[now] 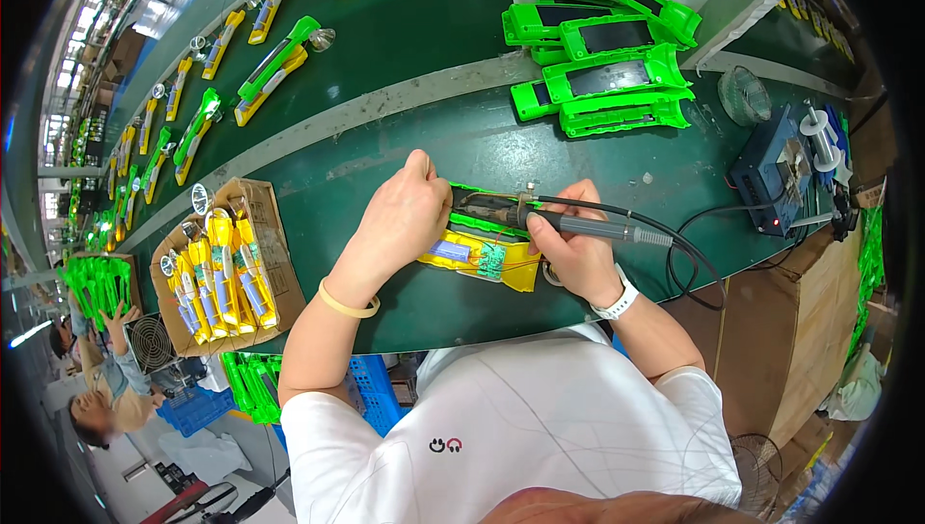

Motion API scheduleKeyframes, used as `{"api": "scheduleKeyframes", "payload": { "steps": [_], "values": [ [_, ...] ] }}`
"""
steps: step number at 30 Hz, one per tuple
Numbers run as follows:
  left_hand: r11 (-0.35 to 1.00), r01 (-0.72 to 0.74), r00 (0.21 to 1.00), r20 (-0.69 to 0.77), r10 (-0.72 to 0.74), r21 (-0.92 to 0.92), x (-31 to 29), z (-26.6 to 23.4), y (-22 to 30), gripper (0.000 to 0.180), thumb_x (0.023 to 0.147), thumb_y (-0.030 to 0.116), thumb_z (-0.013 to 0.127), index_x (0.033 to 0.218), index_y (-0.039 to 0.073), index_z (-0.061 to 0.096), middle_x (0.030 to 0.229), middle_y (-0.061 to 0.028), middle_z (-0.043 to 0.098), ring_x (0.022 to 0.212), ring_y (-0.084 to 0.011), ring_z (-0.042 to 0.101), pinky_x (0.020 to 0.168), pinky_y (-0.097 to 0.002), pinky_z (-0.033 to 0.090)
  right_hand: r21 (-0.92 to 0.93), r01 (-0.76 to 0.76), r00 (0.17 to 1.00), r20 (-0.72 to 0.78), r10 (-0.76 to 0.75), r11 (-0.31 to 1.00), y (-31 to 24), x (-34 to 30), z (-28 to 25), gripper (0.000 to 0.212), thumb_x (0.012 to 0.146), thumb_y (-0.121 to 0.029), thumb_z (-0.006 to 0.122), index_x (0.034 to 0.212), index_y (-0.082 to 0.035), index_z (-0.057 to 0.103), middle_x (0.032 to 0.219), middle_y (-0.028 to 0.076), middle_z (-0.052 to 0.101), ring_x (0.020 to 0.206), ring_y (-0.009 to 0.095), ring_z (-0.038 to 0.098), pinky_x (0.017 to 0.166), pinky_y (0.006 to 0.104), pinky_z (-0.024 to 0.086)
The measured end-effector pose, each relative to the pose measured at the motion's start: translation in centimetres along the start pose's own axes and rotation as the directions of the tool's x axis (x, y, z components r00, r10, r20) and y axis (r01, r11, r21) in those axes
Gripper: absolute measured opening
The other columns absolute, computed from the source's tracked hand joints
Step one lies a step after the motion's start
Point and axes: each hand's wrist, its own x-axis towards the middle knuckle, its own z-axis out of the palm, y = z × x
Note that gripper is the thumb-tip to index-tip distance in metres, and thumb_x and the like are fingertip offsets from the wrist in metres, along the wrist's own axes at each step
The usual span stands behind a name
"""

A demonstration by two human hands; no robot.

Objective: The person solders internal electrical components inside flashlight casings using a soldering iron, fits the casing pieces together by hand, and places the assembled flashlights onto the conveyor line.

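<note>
My right hand [580, 249] grips the grey handle of a soldering iron [602, 227], whose front end points left over a green plastic housing half [511, 229]. Closed at the left end of that housing is my left hand [405, 221]; what its fingers pinch is hidden. Just nearer to me, beside the green half, lies a yellow housing half [520, 276] with a blue-violet battery cell [450, 250] and a small green circuit board [490, 260]. Thin wires run at the board's side. The iron's tip is hard to make out.
Stacked green housings [617, 76] lie at the back. A blue soldering station [761, 177] with a solder spool [819, 134] stands right, its black cable [708, 274] looping nearby. A cardboard box [275, 269] of yellow halves is left. Flashlight parts [270, 71] line the far belt. Another person [106, 399] is far left.
</note>
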Motion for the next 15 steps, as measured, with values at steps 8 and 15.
{"api": "scheduleKeyframes", "payload": {
  "steps": [8,15],
  "values": [
    [0.99,0.018,1.0,0.002,-0.018,-0.137,0.0,-1.3,-0.6,0.004,0.069,0.003,0.064,0.073,0.001,0.062,0.083,-0.0106,0.047,0.074,-0.0252,0.054,0.066,-0.0331,0.048,0.04,-0.004,1.0,-0.004,0.004,0.999,0.5,0.5,0.0,0.029,0.081,-0.007,0.064,0.091,-0.004,0.038,0.073,0.0,0.048,0.061,0.003,0.043,0.05,0.0196,0.036],
    [0.996,-0.019,0.997,0.072,0.025,-0.083,0.7,-1.4,-0.7,0.007,0.069,0.004,0.065,0.075,0.002,0.065,0.081,-0.0096,0.047,0.073,-0.0237,0.054,0.064,-0.0326,0.047,0.061,-0.012,0.999,0.052,0.009,0.998,0.4,0.8,0.2,0.027,0.082,-0.003,0.061,0.091,-0.005,0.036,0.077,0.002,0.048,0.061,0.005,0.048,0.051,0.0192,0.04]
  ]
}}
